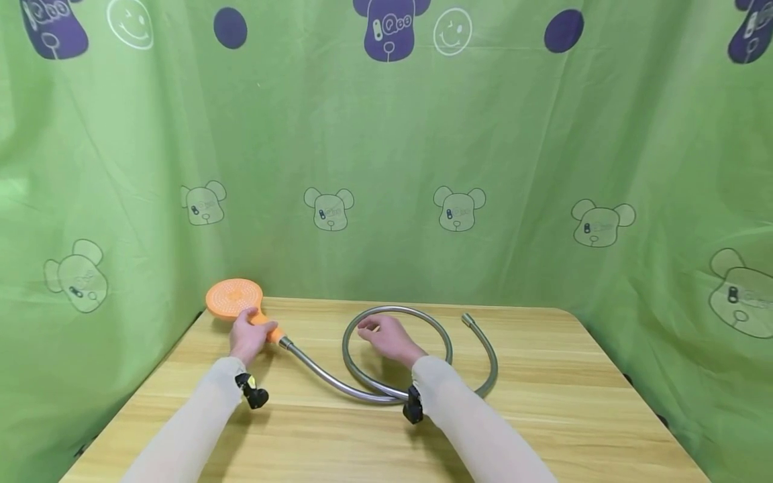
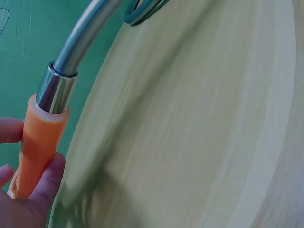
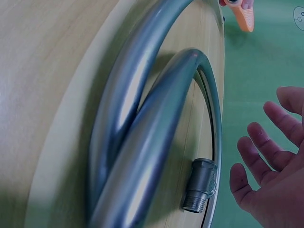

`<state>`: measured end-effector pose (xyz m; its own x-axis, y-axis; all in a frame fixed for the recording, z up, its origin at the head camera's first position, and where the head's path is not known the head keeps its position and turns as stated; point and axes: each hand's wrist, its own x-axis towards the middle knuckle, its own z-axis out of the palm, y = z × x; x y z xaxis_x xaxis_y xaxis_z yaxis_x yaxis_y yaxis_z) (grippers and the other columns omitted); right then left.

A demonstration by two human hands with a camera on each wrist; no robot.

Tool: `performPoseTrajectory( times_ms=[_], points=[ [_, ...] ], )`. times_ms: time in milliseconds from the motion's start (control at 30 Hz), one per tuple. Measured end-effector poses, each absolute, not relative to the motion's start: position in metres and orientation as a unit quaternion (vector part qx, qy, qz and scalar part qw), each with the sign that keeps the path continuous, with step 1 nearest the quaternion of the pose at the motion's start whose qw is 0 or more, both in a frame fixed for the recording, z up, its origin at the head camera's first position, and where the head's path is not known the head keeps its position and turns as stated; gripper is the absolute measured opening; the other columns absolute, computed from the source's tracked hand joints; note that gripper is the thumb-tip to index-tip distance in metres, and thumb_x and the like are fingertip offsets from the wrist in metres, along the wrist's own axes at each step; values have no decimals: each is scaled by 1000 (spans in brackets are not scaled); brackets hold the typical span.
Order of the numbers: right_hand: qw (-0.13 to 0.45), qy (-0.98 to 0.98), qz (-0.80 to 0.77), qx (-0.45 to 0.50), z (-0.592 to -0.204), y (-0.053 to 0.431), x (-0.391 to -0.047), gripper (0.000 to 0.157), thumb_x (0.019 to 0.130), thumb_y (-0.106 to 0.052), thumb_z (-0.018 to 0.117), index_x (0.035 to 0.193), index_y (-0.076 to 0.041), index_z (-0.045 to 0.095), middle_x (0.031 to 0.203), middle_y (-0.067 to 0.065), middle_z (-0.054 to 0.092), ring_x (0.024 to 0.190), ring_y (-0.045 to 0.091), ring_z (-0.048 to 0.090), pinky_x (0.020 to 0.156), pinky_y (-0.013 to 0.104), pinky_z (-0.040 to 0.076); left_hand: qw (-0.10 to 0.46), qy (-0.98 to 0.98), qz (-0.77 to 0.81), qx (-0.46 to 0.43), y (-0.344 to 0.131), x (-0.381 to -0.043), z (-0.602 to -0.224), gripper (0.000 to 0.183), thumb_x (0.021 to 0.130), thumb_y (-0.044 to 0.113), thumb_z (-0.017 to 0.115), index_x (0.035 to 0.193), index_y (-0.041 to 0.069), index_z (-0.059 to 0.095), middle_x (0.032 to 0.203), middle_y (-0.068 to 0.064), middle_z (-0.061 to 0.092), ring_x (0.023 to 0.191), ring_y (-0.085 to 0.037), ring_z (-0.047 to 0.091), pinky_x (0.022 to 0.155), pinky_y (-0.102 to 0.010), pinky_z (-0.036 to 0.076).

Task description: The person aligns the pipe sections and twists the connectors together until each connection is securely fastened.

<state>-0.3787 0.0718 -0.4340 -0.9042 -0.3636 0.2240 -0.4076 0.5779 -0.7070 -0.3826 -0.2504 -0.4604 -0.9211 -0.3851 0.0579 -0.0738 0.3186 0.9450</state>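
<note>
At the left of the head view, my left hand (image 1: 247,337) grips the handle of an orange shower head (image 1: 234,298), its round perforated face turned up. Thumb and fingers lie on either side of the orange handle (image 2: 40,142) in the left wrist view. A silvery shower hose (image 1: 329,377) runs from the handle's metal collar and coils into a loop mid-table. Over this loop my right hand (image 1: 389,337) hovers, fingers relaxed and holding nothing. A threaded metal fitting (image 3: 199,185) lies within the loop in the right wrist view; hand and forearm hide it from the head camera.
The hose's other end (image 1: 468,320) curves up on the table right of the loop. Beneath everything is a light wooden table (image 1: 561,402). Green printed curtains (image 1: 386,134) hang behind it and at both sides.
</note>
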Motion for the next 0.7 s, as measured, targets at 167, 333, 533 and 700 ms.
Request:
performPoseTrajectory(
  times_ms=[167, 333, 533, 700],
  points=[
    [26, -887, 407, 214, -435, 72, -379, 18, 97, -20, 64, 110, -11, 74, 109, 8, 70, 97, 21, 62, 80, 35, 54, 124, -797, -570, 154, -251, -382, -465, 69, 88, 13, 73, 149, 3, 41, 142, -27, 48, 76, -13, 62, 60, -19, 56],
    [21, -887, 411, 209, -434, 71, -379, 18, 98, -21, 64, 110, -12, 74, 109, 7, 69, 97, 20, 61, 80, 34, 53, 122, -801, -564, 157, -251, -382, -468, 68, 89, 12, 73, 148, 2, 41, 142, -28, 48, 79, -13, 61, 60, -16, 53],
    [17, -885, 414, 211, -435, 72, -380, 18, 97, -21, 64, 110, -12, 74, 109, 7, 70, 97, 21, 61, 81, 34, 53, 119, -802, -562, 161, -250, -382, -468, 70, 88, 14, 74, 148, 0, 41, 137, -30, 51, 73, -11, 62, 60, -16, 54],
    [18, -885, 413, 214, -437, 71, -381, 17, 97, -18, 64, 110, -12, 74, 109, 7, 69, 97, 21, 61, 81, 35, 53, 115, -800, -565, 165, -251, -383, -471, 70, 87, 13, 75, 147, -1, 41, 133, -31, 52, 64, -8, 61, 58, -19, 55]
  ],
)
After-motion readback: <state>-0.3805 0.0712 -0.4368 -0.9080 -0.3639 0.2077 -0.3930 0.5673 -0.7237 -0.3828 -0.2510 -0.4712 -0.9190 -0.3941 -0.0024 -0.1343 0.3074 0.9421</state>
